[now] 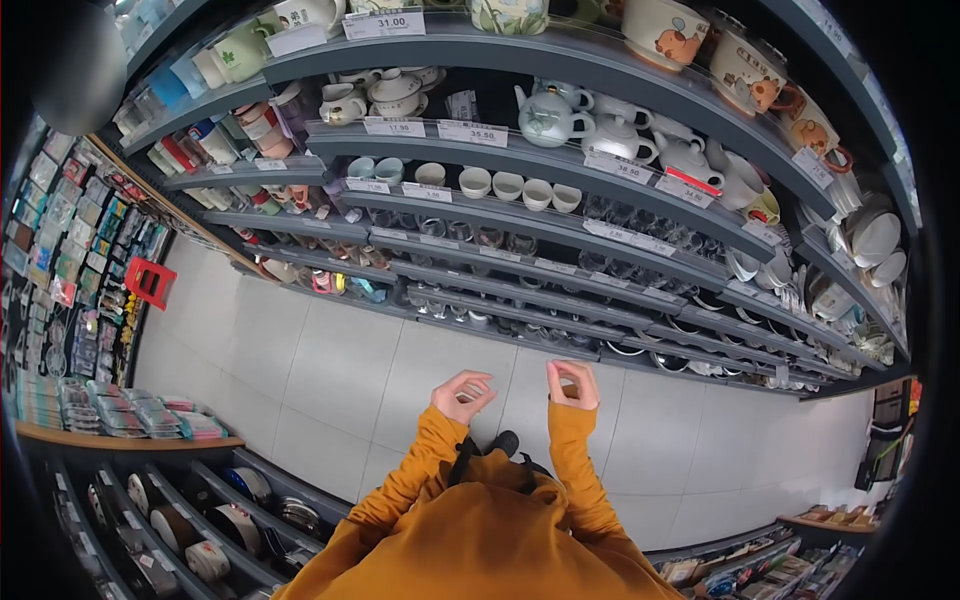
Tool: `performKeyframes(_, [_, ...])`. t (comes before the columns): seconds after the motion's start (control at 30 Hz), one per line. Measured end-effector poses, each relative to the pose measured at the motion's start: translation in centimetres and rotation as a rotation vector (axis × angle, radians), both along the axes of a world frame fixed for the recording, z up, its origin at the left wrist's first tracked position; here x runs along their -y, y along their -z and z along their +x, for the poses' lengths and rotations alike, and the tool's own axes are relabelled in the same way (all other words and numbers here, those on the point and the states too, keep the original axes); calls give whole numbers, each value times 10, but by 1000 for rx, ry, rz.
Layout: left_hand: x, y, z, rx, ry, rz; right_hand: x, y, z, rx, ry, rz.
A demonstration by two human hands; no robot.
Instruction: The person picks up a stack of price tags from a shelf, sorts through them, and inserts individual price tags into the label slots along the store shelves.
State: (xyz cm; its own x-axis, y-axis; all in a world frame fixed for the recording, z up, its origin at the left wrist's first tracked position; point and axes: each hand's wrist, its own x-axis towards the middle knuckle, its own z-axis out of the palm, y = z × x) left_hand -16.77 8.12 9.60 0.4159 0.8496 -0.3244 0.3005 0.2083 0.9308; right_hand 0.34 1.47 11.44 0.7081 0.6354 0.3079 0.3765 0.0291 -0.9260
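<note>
A person in mustard sleeves stands in a shop aisle, left hand and right hand raised, fingers curled, above pale floor tiles. Grey shelves on the far side hold pale cups, teapots and glassware. A red stool stands far left; packaged goods line a counter at near left.

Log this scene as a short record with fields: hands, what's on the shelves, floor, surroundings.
left hand: fingers loosely curled, nothing seen in it
right hand: thumb and fingers curled into a loop, nothing seen in it
sleeves: mustard
shelf: tiered, dark grey, ahead of the hands
on it, among others: blue-white teapot; below, white cups in a row
price tags: along shelf edges
floor: pale tiles
far left: red stool on the floor
</note>
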Motion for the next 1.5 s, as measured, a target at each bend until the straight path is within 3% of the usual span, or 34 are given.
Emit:
performKeyframes(0.1, [-2,13,7,26,85,127,3,-2,4,-66,-19,-86])
performKeyframes(0.2, [-13,31,14,165,105,549,-8,3,5,-69,-58,-126])
performKeyframes(0.3, [-27,34,15,307,13,346,-36,-1,4,141,-132,-34])
performKeyframes(0.4, [-47,7,5,169,-7,71,-66,-1,2,330,-182,80])
performKeyframes(0.5, [-83,3,-9,71,86,61,-100,-11,-17,195,-84,143])
performKeyframes(0.6, [-125,11,-21,157,159,295,-138,-25,-34,130,-8,176])
performKeyframes(0.67, [-154,3,-33,197,172,250,-161,-42,-39,97,-24,162])
performKeyframes(0.73, [-183,-17,-44,228,119,89,-187,-68,-34,354,52,105])
performKeyframes(0.9, [-250,-93,-47,201,201,408,-273,-157,-17,725,87,281])
performKeyframes(0.93, [-261,-112,-43,233,228,600,-287,-167,-16,766,83,267])
performKeyframes(0.97, [-270,-127,-37,269,254,793,-301,-169,-12,787,88,158])
performKeyframes(1.07, [-292,-160,-18,334,280,995,-338,-171,5,775,141,-213])
performKeyframes(1.13, [-303,-171,-6,353,282,1023,-362,-183,11,724,167,-545])
performKeyframes(1.2, [-311,-174,2,414,302,853,-380,-212,7,639,165,-943])
performKeyframes(1.23, [-312,-175,5,471,347,737,-377,-223,4,689,66,-824])
performKeyframes(1.33, [-305,-171,4,722,402,256,-395,-220,8,788,-39,-1098])
performKeyframes(1.5, [-316,-148,-15,699,514,314,-400,-231,10,820,-133,-1143])
